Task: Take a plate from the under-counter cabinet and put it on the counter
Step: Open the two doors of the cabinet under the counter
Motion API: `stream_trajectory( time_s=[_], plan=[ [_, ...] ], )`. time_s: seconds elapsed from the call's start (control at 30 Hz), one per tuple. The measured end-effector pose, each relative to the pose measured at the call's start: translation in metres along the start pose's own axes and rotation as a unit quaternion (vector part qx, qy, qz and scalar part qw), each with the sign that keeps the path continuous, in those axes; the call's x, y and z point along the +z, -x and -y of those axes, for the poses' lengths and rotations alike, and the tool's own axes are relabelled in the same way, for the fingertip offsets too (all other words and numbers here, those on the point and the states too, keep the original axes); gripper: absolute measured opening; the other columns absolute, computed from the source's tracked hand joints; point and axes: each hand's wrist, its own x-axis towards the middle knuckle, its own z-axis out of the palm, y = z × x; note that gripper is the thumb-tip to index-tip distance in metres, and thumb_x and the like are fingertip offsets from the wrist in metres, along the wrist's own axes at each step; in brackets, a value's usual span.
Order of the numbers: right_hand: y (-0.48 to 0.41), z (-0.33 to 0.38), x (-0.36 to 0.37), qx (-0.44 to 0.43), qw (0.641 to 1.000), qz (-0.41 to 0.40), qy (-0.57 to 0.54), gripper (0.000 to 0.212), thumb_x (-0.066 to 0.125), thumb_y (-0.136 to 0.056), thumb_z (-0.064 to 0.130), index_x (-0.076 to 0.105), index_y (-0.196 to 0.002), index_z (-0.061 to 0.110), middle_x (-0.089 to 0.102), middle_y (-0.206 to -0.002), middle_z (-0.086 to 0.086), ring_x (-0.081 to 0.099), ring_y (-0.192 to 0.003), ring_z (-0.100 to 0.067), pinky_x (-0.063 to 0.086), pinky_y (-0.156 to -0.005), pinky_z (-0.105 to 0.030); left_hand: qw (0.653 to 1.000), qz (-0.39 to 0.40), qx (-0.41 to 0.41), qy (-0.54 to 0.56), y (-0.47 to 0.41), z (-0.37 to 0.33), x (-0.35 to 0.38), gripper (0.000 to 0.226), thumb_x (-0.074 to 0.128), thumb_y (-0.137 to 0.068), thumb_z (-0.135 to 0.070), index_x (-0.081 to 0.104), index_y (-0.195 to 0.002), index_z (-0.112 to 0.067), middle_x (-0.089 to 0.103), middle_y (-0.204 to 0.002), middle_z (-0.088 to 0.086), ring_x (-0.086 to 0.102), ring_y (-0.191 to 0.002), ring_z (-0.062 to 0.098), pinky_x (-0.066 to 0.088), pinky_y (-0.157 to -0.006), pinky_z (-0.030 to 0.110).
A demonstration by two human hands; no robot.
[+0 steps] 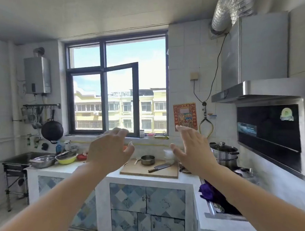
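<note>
In the head view, the bare left hand and right hand hovered empty, fingers spread, above the white counter, so the closed blue-tiled under-counter cabinet doors probably needed opening first, no plate visible.

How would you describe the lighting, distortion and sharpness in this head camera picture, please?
Head view: daylight from the window lights the room, with the sky nearly blown out; the wide-angle lens bows the ceiling and walls; the left hand and right hand look slightly soft, and the cabinet doors are smeared.
</note>
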Motion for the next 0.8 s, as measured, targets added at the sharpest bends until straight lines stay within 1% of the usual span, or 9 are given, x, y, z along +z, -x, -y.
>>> stream_trajectory(
  time_s=[0.07,0.13,0.2,0.3,0.43,0.63,0.8],
  plan=[
    [-0.005,-0.004,0.003,-0.009,1.0,-0.015,0.014,0.062,0.038,-0.088,0.052,0.021,-0.141,0.026,0.034,-0.147,0.002,0.027,-0.136,-0.017,0.021,-0.112,-0.041,1.0,-0.01,0.011,-0.015,-0.002,0.0,0.002,0.045,0.045,-0.083,-0.049,0.053,-0.121,-0.026,0.063,-0.121,-0.007,0.062,-0.099,0.017,0.038,-0.059,0.026],
    [-0.024,-0.005,0.023,-0.005,1.0,-0.016,0.025,0.062,0.038,-0.088,0.052,0.021,-0.141,0.026,0.035,-0.147,0.001,0.029,-0.135,-0.017,0.023,-0.111,-0.041,0.999,-0.011,0.028,-0.021,-0.013,0.017,0.023,0.045,0.045,-0.082,-0.049,0.053,-0.12,-0.027,0.065,-0.119,-0.007,0.063,-0.096,0.016,0.034,-0.058,0.025],
    [-0.05,-0.002,0.047,0.002,1.0,-0.016,0.024,0.062,0.038,-0.088,0.053,0.021,-0.141,0.026,0.036,-0.147,0.001,0.029,-0.136,-0.017,0.024,-0.11,-0.042,0.999,0.003,0.029,-0.02,-0.032,0.04,0.042,0.045,0.043,-0.082,-0.049,0.052,-0.12,-0.027,0.065,-0.117,-0.007,0.062,-0.096,0.016,0.036,-0.059,0.025],
    [-0.086,0.001,0.08,0.002,0.999,-0.018,0.035,0.062,0.038,-0.087,0.054,0.021,-0.14,0.026,0.035,-0.147,0.002,0.028,-0.136,-0.018,0.024,-0.11,-0.043,0.999,-0.002,0.038,-0.021,-0.06,0.077,0.07,0.045,0.041,-0.084,-0.047,0.051,-0.121,-0.025,0.064,-0.118,-0.006,0.061,-0.099,0.016,0.041,-0.067,0.027],
    [-0.122,0.004,0.119,0.003,0.999,-0.021,0.046,0.062,0.038,-0.087,0.056,0.021,-0.139,0.027,0.035,-0.147,0.003,0.03,-0.136,-0.018,0.024,-0.11,-0.043,1.0,0.009,0.017,-0.009,-0.092,0.119,0.105,0.046,0.041,-0.085,-0.047,0.049,-0.124,-0.024,0.061,-0.124,-0.005,0.06,-0.104,0.018,0.045,-0.073,0.029],
    [-0.148,0.001,0.163,0.008,0.998,0.004,0.064,0.061,0.037,-0.087,0.054,0.023,-0.139,0.024,0.034,-0.147,0.002,0.028,-0.137,-0.018,0.026,-0.109,-0.042,0.999,0.036,-0.003,0.009,-0.116,0.153,0.157,0.048,0.041,-0.086,-0.048,0.048,-0.124,-0.021,0.059,-0.125,-0.003,0.06,-0.101,0.019,0.042,-0.064,0.029],
    [-0.173,-0.013,0.19,0.012,0.997,0.018,0.07,0.061,0.037,-0.088,0.054,0.022,-0.139,0.025,0.033,-0.148,0.002,0.027,-0.137,-0.018,0.025,-0.11,-0.043,0.999,0.041,-0.006,0.018,-0.131,0.161,0.198,0.048,0.042,-0.085,-0.048,0.047,-0.126,-0.023,0.057,-0.129,-0.006,0.061,-0.101,0.019,0.037,-0.063,0.028]
  ],
)
